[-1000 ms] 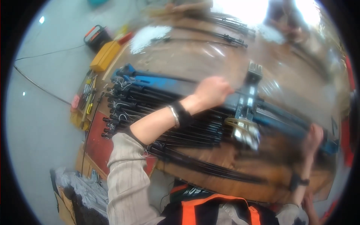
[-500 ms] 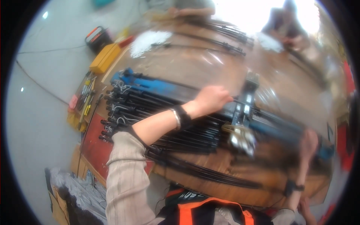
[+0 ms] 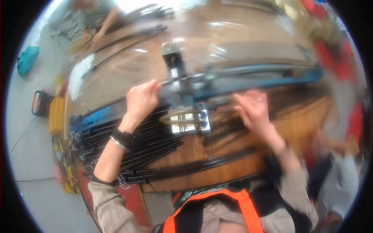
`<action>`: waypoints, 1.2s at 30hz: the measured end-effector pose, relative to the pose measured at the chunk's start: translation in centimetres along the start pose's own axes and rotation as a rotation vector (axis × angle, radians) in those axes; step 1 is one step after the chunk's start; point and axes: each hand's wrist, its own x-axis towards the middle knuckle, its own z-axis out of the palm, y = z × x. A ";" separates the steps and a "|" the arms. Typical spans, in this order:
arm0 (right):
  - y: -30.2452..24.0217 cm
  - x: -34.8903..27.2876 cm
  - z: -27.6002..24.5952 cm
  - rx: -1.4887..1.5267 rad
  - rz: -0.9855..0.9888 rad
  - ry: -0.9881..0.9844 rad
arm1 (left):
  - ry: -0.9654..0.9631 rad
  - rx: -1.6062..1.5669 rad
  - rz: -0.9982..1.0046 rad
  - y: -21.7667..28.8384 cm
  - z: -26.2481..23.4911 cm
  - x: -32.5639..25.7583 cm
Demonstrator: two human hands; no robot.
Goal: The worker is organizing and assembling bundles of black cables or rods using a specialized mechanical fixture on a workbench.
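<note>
Grey floor is being shown along the left edge, where a yellow case (image 3: pixel 56 115) and a teal bag (image 3: pixel 27 59) are lying, and a wooden counter (image 3: pixel 233 155) is filling the middle of the view. A blue rail (image 3: pixel 248 79) is being carried across the counter, with a metal clamp block (image 3: pixel 186 118) sitting under it near the middle. The left hand (image 3: pixel 140 101) is being closed around a thin grey rod (image 3: pixel 171 82) just left of the clamp — fingers curled over it. The right hand (image 3: pixel 253 109) is being held just below the rail, fingers loosely spread; whether it is touching the rail cannot be told through the blur. Black rods (image 3: pixel 132 147) are lying bundled on the counter under the left wrist, and a dark coiled spring (image 3: pixel 221 132) is lying between clamp and right hand. At the far end, another person's hands (image 3: pixel 90 37) are being rested on the counter.
</note>
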 end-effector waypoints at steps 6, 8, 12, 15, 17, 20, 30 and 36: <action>-1.4 1.1 1.7 0.088 -0.015 -0.002 | 0.038 -0.016 0.030 0.0 0.0 -0.7; -1.5 0.6 2.2 0.262 0.034 -0.101 | 0.079 0.013 0.074 -0.1 0.5 -0.8; 0.4 0.8 3.9 0.443 0.025 0.007 | 0.224 0.101 0.215 -0.7 1.7 -0.1; 0.3 2.5 1.2 0.445 0.127 -0.231 | 0.250 0.207 0.306 -2.0 1.2 0.5; -0.2 2.5 -2.6 0.223 0.073 -0.851 | 0.258 0.228 0.352 -3.6 1.4 0.5; -1.4 -2.7 -3.9 0.269 -0.213 -0.982 | 0.341 0.386 0.384 -6.5 0.0 0.2; -3.5 -8.3 -1.8 0.265 -0.162 -0.494 | 0.124 -0.213 0.187 13.9 4.9 -18.0; -2.7 -7.5 -3.4 0.256 -0.233 -0.280 | -0.033 -0.228 0.162 15.9 5.0 -16.7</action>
